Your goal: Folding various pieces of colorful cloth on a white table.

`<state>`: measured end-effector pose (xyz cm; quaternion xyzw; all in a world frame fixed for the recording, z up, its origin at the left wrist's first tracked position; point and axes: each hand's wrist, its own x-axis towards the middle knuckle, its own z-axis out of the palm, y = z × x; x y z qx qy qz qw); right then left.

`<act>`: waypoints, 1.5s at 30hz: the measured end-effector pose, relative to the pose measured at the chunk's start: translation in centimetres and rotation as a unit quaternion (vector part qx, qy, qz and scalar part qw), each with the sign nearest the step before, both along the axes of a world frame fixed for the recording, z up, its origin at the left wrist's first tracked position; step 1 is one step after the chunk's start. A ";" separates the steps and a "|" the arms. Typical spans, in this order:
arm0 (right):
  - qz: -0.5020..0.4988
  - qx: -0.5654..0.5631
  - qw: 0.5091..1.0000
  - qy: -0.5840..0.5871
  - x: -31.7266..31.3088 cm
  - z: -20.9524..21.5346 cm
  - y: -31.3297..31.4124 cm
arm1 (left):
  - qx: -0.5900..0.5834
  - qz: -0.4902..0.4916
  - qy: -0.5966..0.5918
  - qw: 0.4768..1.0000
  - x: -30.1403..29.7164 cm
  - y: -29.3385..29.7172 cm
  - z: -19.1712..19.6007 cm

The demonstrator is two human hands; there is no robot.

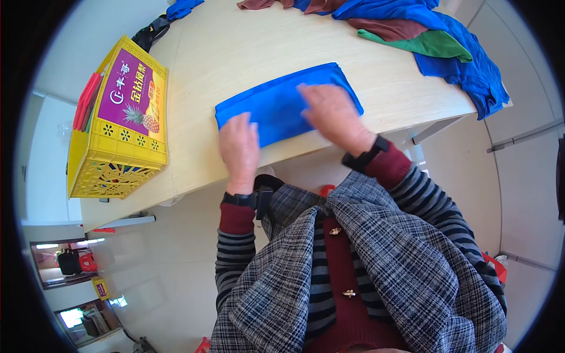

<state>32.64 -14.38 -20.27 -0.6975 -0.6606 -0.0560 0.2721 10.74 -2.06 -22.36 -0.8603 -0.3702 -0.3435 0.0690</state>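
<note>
A folded blue cloth (276, 97) lies flat on the light wooden table (235, 47) near its front edge. My left hand (239, 147) rests palm down on the cloth's near left corner, fingers together and flat. My right hand (331, 115) presses flat on the right half of the cloth, fingers spread toward the middle. Neither hand grips anything; both lie on top of the fabric.
A yellow plastic crate (118, 141) with a purple printed card in it stands at the table's left end. A heap of blue, green and brown-red clothes (435, 41) lies at the back right, hanging over the edge. More cloth (176, 12) sits at the back left.
</note>
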 end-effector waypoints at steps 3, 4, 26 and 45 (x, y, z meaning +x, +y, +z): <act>0.049 0.006 0.997 -0.059 -3.7 -3.5 0.8 | -0.125 -0.139 0.102 0.977 3.1 -1.0 -0.4; 0.050 -0.016 0.997 -0.054 -4.1 -4.2 1.0 | -0.094 -0.136 0.108 0.980 3.1 -0.8 -1.7; -0.150 -0.125 0.981 -0.012 3.6 -1.1 -3.2 | -0.196 0.020 0.177 0.964 -0.8 1.7 -1.2; -0.096 -0.068 0.990 0.083 3.2 -6.2 -0.7 | -0.155 -0.105 0.284 0.940 5.8 3.0 -3.4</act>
